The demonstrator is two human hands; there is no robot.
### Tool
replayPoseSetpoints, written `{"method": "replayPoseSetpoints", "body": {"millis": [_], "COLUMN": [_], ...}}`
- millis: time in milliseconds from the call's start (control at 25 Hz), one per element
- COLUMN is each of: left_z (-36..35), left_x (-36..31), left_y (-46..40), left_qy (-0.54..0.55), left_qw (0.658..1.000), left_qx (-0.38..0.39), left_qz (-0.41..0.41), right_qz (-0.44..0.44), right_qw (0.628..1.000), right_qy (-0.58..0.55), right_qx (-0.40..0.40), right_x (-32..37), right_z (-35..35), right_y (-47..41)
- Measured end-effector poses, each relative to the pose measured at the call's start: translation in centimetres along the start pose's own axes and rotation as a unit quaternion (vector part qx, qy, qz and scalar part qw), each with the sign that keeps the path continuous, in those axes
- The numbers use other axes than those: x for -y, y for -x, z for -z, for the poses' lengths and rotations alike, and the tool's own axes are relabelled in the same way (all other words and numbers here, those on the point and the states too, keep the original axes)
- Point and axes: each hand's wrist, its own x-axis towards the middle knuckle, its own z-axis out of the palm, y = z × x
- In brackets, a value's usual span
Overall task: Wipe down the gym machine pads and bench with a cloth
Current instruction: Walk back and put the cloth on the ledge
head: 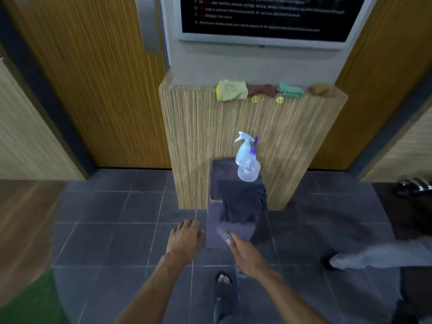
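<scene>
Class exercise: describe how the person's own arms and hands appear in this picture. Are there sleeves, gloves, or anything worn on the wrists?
Both forearms are bare as far as the frame shows: no sleeves in view. The left hand and right hand have no gloves, and no watch or band shows on either wrist.

Wall notice [261, 15]: top cut off by the upper edge, its text too blurred to read. Right hand [243, 250]: fingertips hidden against the dark cloth [238, 202], so the grip cannot be judged. Grey shape [383, 254] at right: motion-blurred, unidentifiable. Both forearms and the sandalled foot [224, 291]: cropped by the lower edge.
</scene>
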Motion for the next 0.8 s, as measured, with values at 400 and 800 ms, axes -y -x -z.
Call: {"method": "replayPoseSetpoints", "body": {"millis": [400, 800], "left_z": [19.3, 30.3], "left_x": [1.0, 7.7], "left_y": [-33.0, -49.5], "left_qy": [-0.001, -0.003], "left_qw": [0.991, 0.949], "left_qx": [-0.136, -0.315], "left_qz": [-0.008, -0.031], "right_qz": [0.105, 0.386], "right_qw": [0.990, 0.827], "right_qy": [0.085, 0.392], "right_qx": [-0.037, -0.118], "right_x": [8.1, 22.3], "right_z": [17.6, 31.7], "right_y": [-33.7, -55.4]}}
